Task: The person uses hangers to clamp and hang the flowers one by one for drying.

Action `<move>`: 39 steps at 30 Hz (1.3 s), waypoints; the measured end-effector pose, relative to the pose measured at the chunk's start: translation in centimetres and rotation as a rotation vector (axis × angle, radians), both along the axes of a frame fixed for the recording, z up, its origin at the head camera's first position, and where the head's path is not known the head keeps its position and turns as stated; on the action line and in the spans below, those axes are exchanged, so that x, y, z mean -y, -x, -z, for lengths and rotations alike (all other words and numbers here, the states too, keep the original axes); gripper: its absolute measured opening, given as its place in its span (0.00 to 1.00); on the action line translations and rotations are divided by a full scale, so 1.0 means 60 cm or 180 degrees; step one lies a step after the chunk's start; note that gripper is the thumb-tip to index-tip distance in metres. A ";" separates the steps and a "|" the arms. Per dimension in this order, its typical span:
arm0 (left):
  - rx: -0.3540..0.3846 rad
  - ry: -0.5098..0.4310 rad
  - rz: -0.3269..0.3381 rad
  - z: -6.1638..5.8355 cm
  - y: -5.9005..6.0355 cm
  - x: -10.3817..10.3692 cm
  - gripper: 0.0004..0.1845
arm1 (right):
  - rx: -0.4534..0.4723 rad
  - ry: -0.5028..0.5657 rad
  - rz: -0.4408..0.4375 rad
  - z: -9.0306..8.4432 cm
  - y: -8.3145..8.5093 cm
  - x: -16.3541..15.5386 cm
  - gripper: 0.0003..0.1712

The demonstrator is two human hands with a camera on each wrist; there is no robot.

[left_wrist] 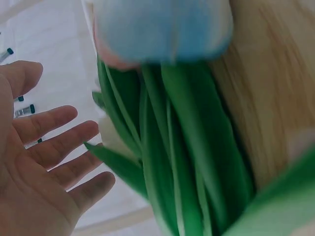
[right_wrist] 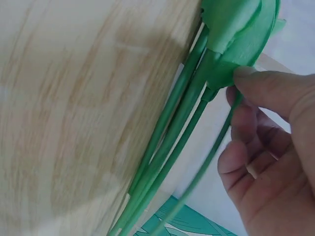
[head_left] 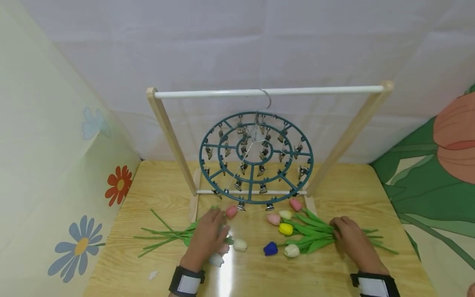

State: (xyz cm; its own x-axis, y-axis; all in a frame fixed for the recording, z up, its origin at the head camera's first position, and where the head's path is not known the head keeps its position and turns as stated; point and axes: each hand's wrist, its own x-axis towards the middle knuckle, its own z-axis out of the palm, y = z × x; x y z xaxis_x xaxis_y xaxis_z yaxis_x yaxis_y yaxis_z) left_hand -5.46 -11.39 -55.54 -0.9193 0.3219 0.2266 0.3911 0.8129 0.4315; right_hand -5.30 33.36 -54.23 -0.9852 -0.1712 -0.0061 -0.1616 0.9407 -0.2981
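Now left hand [head_left: 206, 236], fingers spread, lies over left tulips [head_left: 185, 235], stems [head_left: 171, 235] emerging on its left; right hand [head_left: 352, 240] pinches right tulips [head_left: 315, 238] by a leaf [right_wrist: 225, 69], blooms [head_left: 285, 229] leftward.

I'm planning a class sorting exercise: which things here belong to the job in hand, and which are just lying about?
Seem to belong:
left tulip bunch, under the left hand
right tulip bunch, pinched by the right hand

Seemingly just around:
clip hanger, untouched, role unclear
rack it hangs from
red wall flower, decoration
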 end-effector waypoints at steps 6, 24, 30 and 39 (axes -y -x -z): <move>-0.0361 0.0054 0.0082 0.005 0.000 -0.031 0.26 | -0.0474 0.0062 -0.0102 -0.010 -0.007 0.001 0.13; -0.0816 0.0199 0.1003 -0.049 -0.031 -0.159 0.27 | -0.1688 -0.0206 -0.0720 -0.107 -0.008 0.054 0.22; -0.0802 0.0089 0.1191 -0.075 -0.037 -0.186 0.30 | -0.1871 -0.0282 -0.0899 -0.132 -0.016 0.078 0.25; -0.0852 0.0033 0.1246 -0.081 -0.025 -0.218 0.29 | -0.1891 -0.0307 -0.1164 -0.150 -0.018 0.120 0.23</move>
State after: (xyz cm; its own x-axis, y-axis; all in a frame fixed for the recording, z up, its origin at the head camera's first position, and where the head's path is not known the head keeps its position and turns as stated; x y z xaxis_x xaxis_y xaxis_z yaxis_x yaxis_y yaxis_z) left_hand -3.94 1.67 -50.67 -0.6381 0.6361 0.4338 0.7653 0.5860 0.2664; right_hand -4.20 26.17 -45.23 -0.7058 -0.5179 0.4833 -0.5822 0.8128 0.0208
